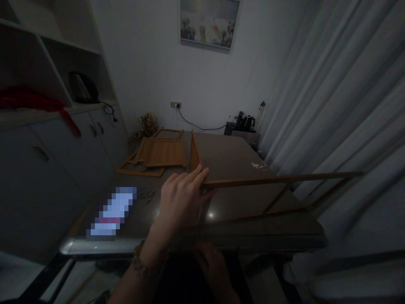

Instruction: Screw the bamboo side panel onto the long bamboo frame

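Observation:
My left hand (183,194) is closed around the near corner of a wooden frame (253,181), fingers on top and thumb below. The frame stands on its long side and reaches far to the right, with crossbars between its rails. Just beyond my fingertips a wooden panel (194,152) stands upright, running away from me; whether it is joined to the frame I cannot tell. My right hand (213,264) is low at the table's front edge in deep shadow, its fingers curled. Anything it holds is hidden. Several small screws (147,195) lie left of my left hand.
Slatted wooden panels (164,152) and frames lie stacked at the back left of the dark table (228,147). A blurred-out phone-like screen (114,213) lies front left. Small white scraps (258,165) are on the right. Cabinets (63,147) stand left, a curtain (332,105) right.

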`<state>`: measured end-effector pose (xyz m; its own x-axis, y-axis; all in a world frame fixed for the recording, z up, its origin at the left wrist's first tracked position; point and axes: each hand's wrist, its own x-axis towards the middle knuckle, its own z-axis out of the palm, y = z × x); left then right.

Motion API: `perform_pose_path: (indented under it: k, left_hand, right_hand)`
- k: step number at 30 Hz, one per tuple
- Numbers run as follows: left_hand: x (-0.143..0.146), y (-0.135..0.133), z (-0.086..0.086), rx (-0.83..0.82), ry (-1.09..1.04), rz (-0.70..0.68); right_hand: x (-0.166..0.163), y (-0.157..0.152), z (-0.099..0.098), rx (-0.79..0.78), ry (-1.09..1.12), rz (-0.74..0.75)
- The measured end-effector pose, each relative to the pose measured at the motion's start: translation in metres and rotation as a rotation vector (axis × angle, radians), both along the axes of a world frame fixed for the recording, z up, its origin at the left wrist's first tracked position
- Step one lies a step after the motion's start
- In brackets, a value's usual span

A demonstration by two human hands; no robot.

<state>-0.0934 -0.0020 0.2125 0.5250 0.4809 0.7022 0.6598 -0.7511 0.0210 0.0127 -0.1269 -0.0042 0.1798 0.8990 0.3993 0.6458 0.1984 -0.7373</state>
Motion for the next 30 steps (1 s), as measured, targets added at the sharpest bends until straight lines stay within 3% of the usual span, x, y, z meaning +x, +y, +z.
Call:
perform_pose_path:
  k: [9, 14, 20, 30]
  left_hand:
    - [0.001, 0.001, -0.002, 0.016, -0.019, -0.007]
    - [0.0, 0.0, -0.001, 0.013, -0.007, -0.002]
    - [0.001, 0.001, 0.0, 0.011, -0.008, -0.006]
    - [0.0, 0.0, 0.0, 0.003, -0.006, -0.001]
  right_hand:
    - [0.009, -0.001, 0.003, -0.029, 0.05, 0.081]
    - [0.006, -0.001, 0.006, -0.041, 0.037, 0.027]
    - [-0.001, 0.003, 0.0, 0.052, -0.088, -0.076]
    - [-0.008, 0.002, -0.012, 0.102, 0.028, -0.054]
